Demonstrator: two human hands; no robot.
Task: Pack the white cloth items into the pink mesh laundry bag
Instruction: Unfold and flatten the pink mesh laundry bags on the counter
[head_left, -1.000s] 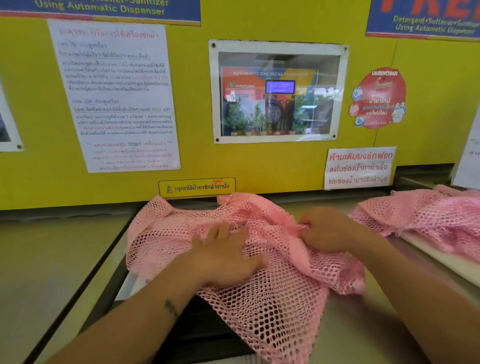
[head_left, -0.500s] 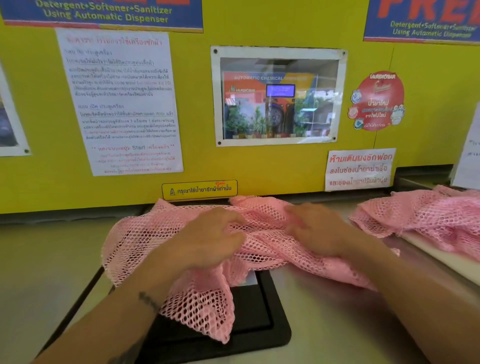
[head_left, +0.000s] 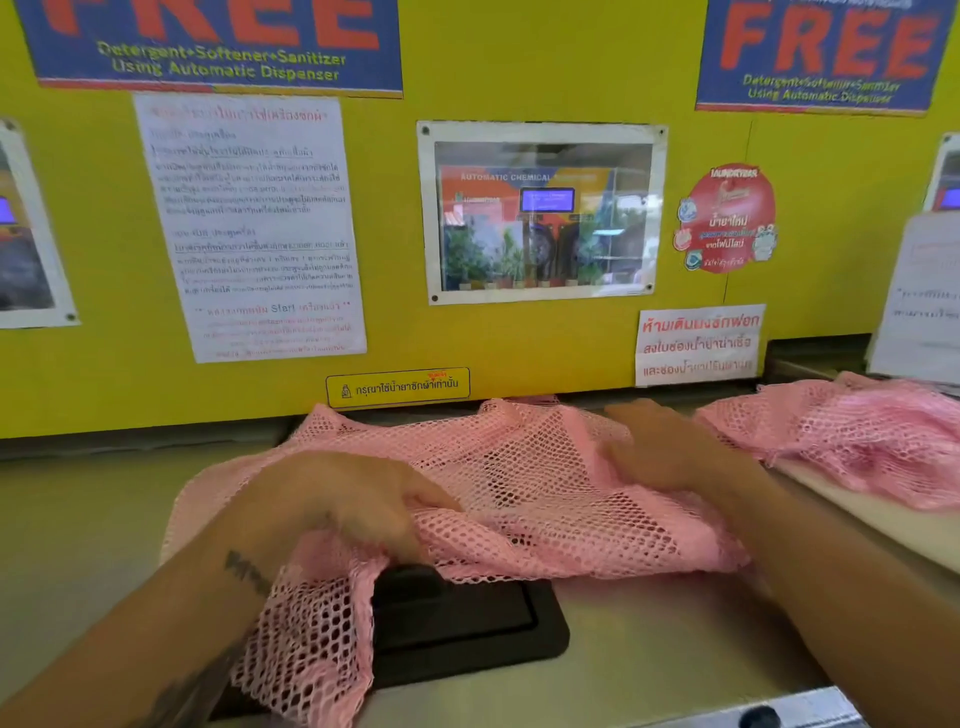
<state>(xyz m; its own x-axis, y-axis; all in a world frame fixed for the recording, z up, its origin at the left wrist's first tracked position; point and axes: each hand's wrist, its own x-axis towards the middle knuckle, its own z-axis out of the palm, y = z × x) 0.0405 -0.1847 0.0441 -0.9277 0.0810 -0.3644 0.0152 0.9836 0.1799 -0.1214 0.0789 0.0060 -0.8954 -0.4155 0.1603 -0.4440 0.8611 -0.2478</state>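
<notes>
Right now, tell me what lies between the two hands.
In the head view, only a rumpled stretch of the pink mesh bag lies between the left hand and the blurred right hand. No white cloth shows there.

Steel top (head_left: 649, 644) with mesh bags laid on it

A black lid (head_left: 467, 623) is set flush into the top, partly covered by a pink mesh bag (head_left: 524, 499) spread across it up to the yellow panel (head_left: 519, 353). A second mesh bag (head_left: 852, 436) is heaped at the right, well apart.

A mesh bag (head_left: 519, 488) lies over a recessed lid (head_left: 467, 629) before the wall (head_left: 519, 338); another bag (head_left: 852, 436) sits right.
</notes>
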